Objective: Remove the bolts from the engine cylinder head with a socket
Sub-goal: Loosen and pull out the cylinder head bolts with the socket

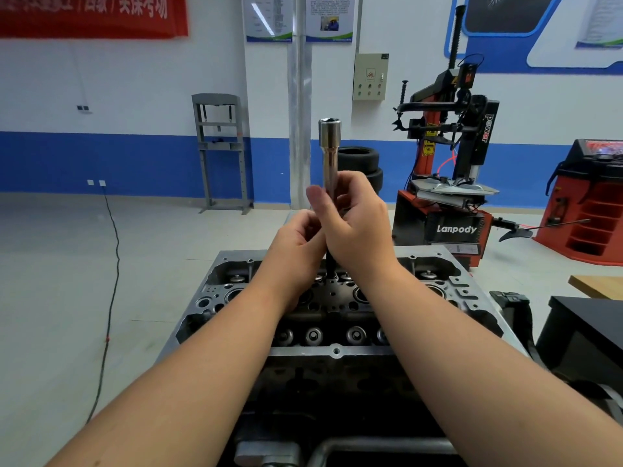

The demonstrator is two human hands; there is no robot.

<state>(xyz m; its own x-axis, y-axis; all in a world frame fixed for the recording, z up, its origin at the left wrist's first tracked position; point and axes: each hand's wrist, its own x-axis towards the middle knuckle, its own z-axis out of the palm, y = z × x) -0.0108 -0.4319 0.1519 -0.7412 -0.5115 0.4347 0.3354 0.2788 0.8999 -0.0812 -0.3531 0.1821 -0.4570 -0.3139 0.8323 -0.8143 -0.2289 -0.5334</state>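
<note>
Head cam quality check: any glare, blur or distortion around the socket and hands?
Head view: even indoor light, no hard shadows; mild glare on the chrome socket; right hand thumb tip slightly blurred, left hand sharp; wide-angle bowing toward the edges; cylinder head recesses dark, and the wall posters soft with a lamp reflection.

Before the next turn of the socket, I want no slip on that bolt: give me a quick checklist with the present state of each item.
1. Right hand grips the socket: ok, fingers curled round the shaft.
2. Left hand steadies the tool lower down: ok, it holds the shaft beneath the right hand.
3. Tool upright over the cylinder head: ok, it stands near vertical.
4. Lower end seated on a bolt: cannot tell, the hands hide the tip.
5. Wide end of the socket free: ok, it points up and nothing touches it.
6. Other bolts already out: cannot tell from this view.
</note>
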